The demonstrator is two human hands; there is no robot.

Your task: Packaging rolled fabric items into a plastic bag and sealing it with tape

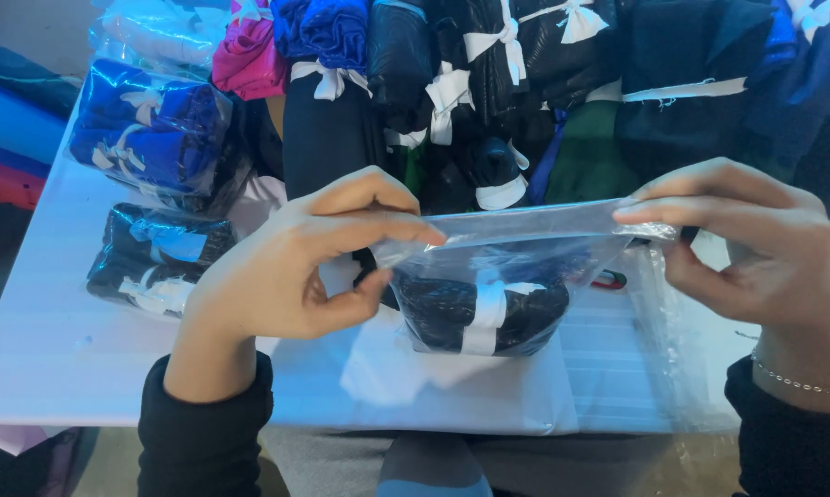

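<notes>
Your left hand (286, 267) pinches the left end of the top edge of a clear plastic bag (516, 244): thumb below, fingers curled over, grip narrow and closed on the film. Your right hand (755, 239) has the right end of the same edge, fingers laid flat along the top with the thumb underneath, grip likewise closed on the bag. The edge runs nearly level between the two hands and looks taut.

Inside the bag, sunk to the bottom, sits a dark rolled garment (479, 313) bound round its middle with a white band (484, 317). The bag hangs just above the white counter (46, 350), close to its near edge; whether its bottom touches the surface cannot be told.

On the counter to your left lie two bagged bundles: a dark one (152, 262) near your left wrist and a blue one (148, 129) further back. Along the far side stands a row of rolled garments (488, 83), mostly black and dark blue, with one pink roll (249, 55), each tied with white strips. Loose clear film (673, 340) lies under your right hand. A thin bracelet (797, 379) sits on your right wrist; both sleeves are dark.
</notes>
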